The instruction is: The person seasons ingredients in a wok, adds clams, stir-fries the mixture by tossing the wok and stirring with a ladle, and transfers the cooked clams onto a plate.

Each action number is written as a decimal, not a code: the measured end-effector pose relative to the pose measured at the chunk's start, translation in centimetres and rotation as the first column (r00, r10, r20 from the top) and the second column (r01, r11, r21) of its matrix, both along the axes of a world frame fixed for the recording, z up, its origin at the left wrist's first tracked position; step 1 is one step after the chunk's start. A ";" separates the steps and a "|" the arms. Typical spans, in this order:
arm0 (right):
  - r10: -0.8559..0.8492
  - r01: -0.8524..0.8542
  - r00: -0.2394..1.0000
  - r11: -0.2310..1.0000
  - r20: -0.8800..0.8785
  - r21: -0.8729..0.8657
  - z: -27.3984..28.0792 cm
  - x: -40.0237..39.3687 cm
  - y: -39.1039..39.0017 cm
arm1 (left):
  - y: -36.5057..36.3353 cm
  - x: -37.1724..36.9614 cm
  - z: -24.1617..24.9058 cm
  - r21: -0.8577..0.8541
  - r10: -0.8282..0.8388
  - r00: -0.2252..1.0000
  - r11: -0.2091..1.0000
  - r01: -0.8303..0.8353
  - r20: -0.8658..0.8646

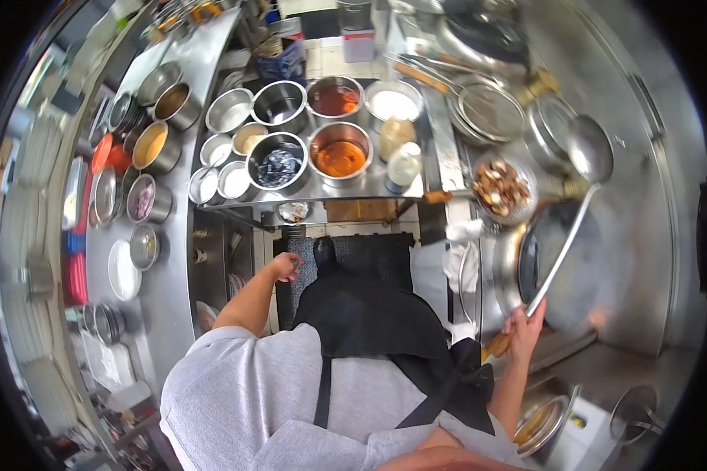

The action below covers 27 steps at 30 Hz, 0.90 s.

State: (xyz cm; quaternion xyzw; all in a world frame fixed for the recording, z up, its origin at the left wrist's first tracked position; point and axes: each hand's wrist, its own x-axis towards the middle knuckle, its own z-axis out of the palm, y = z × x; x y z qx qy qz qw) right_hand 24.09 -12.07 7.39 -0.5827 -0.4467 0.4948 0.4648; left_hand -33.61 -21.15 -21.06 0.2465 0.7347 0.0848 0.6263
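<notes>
Steel kitchen around us. Our right hand (524,323) grips the ladle (588,151) by its handle end; long, stiff, maybe heavy. Our left hand (286,267) hangs loosely curled, holding nothing.

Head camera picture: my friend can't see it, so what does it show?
Seen from above, a person in a black apron grips a long ladle in the right hand over a dark wok. The left hand hangs free near a steel shelf crowded with bowls of sauces and powders.

Ladle (590,153) above wok (562,267) (right), sauce bowls (339,157) ahead.
</notes>
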 end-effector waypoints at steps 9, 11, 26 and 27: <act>0.435 -0.830 0.493 0.495 -0.753 -0.258 5.4 -32.1 16.5 | -3.2 -10.4 -4.9 -0.033 0.273 0.956 0.962 -0.271 0.105; 0.537 -0.880 0.468 0.358 -0.702 -0.312 4.7 -38.1 18.5 | -5.0 -12.9 -5.3 -0.055 0.389 0.919 0.921 -0.387 0.055; 0.844 -0.696 0.522 0.336 -0.125 -0.635 4.5 -50.6 21.8 | -10.6 -15.1 -11.5 -0.211 0.578 0.806 0.809 -0.548 0.124; 0.828 -0.710 0.540 0.352 -0.151 -0.610 5.2 -50.4 21.5 | -9.4 -15.2 -11.4 -0.176 0.559 0.815 0.827 -0.534 0.153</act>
